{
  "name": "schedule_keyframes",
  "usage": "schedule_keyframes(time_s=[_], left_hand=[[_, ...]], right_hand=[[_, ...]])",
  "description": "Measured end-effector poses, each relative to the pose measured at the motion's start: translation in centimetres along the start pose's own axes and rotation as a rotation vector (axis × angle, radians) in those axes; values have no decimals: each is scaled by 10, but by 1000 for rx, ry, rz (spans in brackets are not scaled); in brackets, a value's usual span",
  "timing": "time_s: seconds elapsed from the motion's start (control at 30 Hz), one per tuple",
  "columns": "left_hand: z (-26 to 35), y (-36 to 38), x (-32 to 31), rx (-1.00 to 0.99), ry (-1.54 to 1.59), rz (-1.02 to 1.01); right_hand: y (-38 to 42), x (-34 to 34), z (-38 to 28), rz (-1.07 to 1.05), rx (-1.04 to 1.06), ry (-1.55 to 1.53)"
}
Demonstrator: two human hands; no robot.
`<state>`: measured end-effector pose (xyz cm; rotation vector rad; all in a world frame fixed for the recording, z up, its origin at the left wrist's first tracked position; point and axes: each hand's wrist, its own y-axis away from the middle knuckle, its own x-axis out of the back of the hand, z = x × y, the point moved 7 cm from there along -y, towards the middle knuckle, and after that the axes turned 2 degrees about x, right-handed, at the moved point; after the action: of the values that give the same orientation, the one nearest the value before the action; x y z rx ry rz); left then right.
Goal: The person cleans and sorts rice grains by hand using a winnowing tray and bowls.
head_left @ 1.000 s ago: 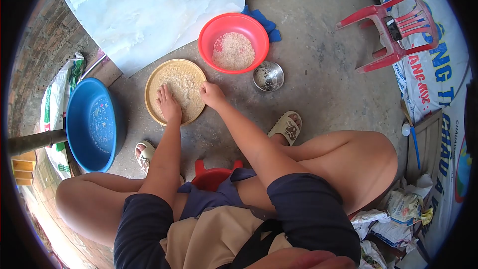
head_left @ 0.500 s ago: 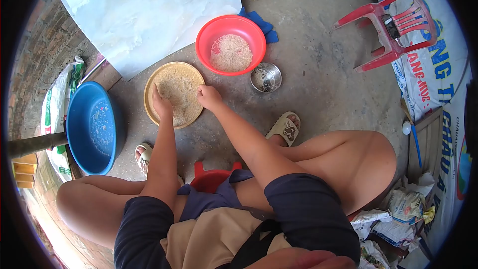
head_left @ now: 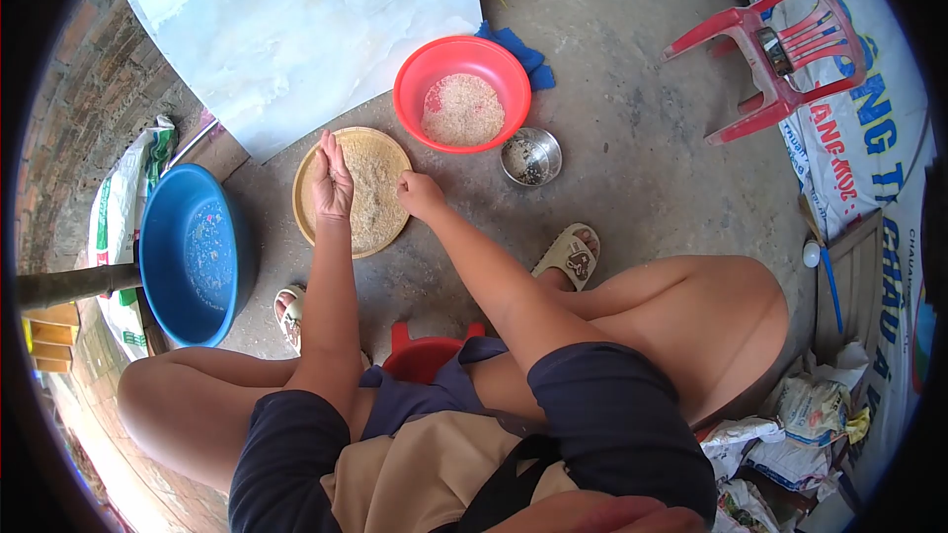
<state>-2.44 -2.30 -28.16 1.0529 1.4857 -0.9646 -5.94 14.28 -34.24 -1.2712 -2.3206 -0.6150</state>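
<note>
A round, shallow woven tray [head_left: 308,224] holds a spread of pale rice-like grain [head_left: 370,192]. Over its left half is my left hand [head_left: 333,178], open, fingers stretched out and palm partly turned up; nothing shows in it. My right hand [head_left: 422,195] is closed on the tray's right rim. Just beyond the tray stands a red plastic basin [head_left: 402,104] with a heap of similar grain [head_left: 462,111] inside. To the right of that is a small metal bowl [head_left: 553,153] with dark and pale bits at its bottom.
A blue tub [head_left: 163,281] with scattered pale bits stands at the left. A large pale marbled sheet [head_left: 296,30] lies at the back, beside a blue cloth [head_left: 518,51]. At the right are a red plastic chair [head_left: 736,69] and large printed sacks [head_left: 879,138].
My left hand has shifted slightly forward over the tray and turned, so its palm and fingers show more. My right hand stays on the rim. The whole view has shifted slightly.
</note>
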Motion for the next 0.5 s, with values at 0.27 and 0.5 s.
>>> schedule_keyframes(time_s=[0.27,0.5], left_hand=[[-18,-4,-8,139,77,-45],[-27,-10,-37,-84,71,148]], right_hand=[[-6,-2,4,101,-63,-124],[-15,-12,-4,136,-121,-273]])
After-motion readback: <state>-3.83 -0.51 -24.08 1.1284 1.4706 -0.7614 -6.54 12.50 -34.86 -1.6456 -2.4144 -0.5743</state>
